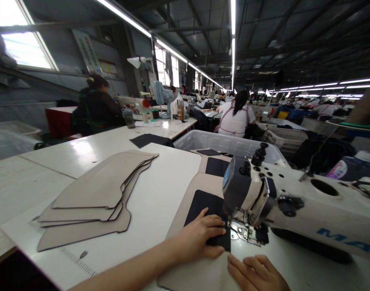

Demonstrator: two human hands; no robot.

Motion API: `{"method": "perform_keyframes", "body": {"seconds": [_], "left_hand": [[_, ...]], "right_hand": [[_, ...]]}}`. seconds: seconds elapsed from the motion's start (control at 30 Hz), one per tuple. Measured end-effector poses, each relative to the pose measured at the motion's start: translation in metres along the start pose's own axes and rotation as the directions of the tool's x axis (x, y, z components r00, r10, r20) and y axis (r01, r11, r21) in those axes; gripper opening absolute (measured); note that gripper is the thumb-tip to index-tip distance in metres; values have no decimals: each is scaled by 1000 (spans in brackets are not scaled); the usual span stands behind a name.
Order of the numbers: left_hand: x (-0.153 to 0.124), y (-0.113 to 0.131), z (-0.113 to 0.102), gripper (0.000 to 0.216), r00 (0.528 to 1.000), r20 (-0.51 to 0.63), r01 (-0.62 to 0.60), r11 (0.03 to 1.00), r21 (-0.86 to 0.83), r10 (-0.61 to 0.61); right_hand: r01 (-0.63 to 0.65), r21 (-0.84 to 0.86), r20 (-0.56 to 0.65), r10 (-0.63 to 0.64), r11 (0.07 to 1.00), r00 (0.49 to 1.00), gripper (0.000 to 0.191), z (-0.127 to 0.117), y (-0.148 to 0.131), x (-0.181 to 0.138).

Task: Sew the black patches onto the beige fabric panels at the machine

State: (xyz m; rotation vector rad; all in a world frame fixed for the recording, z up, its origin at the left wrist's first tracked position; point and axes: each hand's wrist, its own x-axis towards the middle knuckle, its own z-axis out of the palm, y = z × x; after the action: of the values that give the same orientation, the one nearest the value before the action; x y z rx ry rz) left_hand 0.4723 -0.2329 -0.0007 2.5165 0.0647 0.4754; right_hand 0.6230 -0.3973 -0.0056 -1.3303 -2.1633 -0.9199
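Note:
My left hand (200, 238) lies flat on a black fabric patch (203, 206) that sits on a tan cut piece (191, 198), just left of the presser foot (242, 230) of a white sewing machine (294, 202). My right hand (256, 275) rests with fingers spread on the tan piece near the bottom edge, below the machine head. Neither hand grips anything; both press the material to the table.
A stack of several tan cut pieces (97, 194) lies to the left on the white table (157, 202). A grey plastic bin (221, 143) stands behind the machine. Other people sit at workstations further back, one in white (235, 117), one at the left (97, 105).

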Motion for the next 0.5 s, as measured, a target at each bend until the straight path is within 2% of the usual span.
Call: {"method": "perform_keyframes", "body": {"seconds": [0.1, 0.3, 0.5], "left_hand": [[7, -5, 0, 44, 999, -46, 12, 999, -38, -14], [20, -18, 1, 37, 994, -113, -14, 998, -61, 7], [31, -24, -9, 38, 992, -124, 9, 992, -128, -25]], "right_hand": [[-51, 37, 25, 50, 998, 998, 37, -1, 6, 2], [77, -42, 158, -69, 996, 985, 41, -10, 25, 15], [75, -65, 143, -65, 995, 988, 35, 0, 33, 9]]}}
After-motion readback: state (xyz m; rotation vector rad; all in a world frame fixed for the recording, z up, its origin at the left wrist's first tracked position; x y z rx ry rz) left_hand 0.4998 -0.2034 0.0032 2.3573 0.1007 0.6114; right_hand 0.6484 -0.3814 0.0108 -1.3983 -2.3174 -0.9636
